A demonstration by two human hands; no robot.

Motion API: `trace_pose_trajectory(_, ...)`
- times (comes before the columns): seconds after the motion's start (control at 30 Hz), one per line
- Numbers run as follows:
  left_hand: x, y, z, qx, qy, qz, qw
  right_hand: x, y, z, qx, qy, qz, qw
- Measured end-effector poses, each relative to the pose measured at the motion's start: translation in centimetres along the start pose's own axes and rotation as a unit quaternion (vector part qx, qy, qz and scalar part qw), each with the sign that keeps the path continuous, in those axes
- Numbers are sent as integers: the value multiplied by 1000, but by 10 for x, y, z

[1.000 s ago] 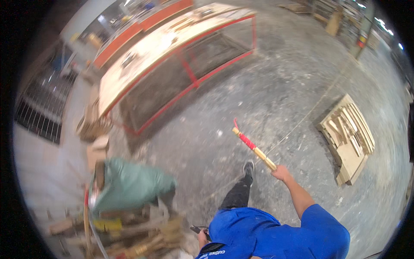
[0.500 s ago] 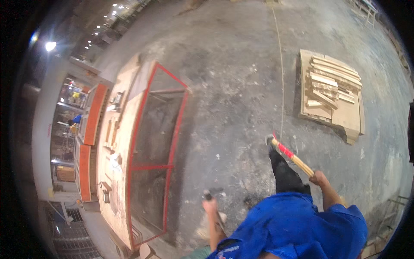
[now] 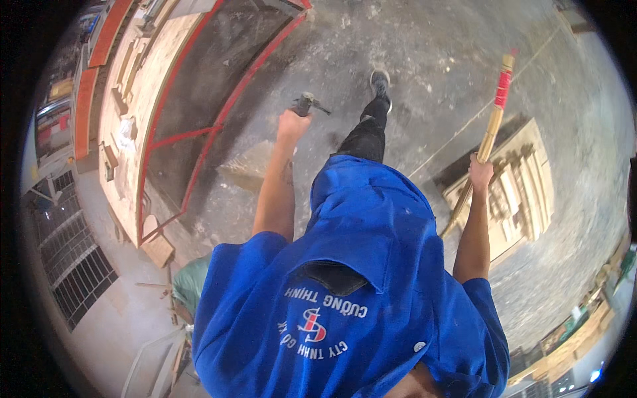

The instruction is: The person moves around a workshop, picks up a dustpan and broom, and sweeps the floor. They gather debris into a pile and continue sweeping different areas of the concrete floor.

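My left hand (image 3: 293,125) is closed around a small dark hammer-like tool (image 3: 306,103). Its head sticks up above the fist, with a narrow part pointing right; the grip is hidden in my palm. In my right hand (image 3: 480,172) is a bundle of long, thin yellowish wooden strips (image 3: 492,126), wrapped in red near the far end. The bundle is steeply tilted, its far end away from me and its other end passing back beside my forearm. Both arms are held out to the sides above the floor.
To the left stands a long wooden-topped workbench (image 3: 127,93) with a red metal frame (image 3: 219,126). On the right, a low stack of boards and wood strips (image 3: 514,192) lies on the grey floor (image 3: 438,86). A metal grate (image 3: 73,252) is at far left.
I have stepped forward and turned. Both hands are farther forward in view; the strips now point away rather than to the left, and the board stack is closer.
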State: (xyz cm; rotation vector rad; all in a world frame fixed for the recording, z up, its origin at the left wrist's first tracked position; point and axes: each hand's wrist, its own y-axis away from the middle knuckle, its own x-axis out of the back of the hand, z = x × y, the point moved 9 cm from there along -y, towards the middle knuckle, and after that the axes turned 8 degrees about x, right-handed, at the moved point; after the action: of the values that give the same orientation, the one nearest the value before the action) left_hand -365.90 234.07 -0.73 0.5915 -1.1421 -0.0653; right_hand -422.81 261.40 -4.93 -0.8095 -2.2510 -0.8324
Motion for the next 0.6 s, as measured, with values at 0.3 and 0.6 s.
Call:
trace_pose_trajectory(0.3,-47,-188,153,150,140,-86,975,10,-235,-152,-62,211,-60,974)
trace_pose_trajectory(0.6,-14,-366,304,304,142,-98,937,-56,-499,-324,88,441,-318,835)
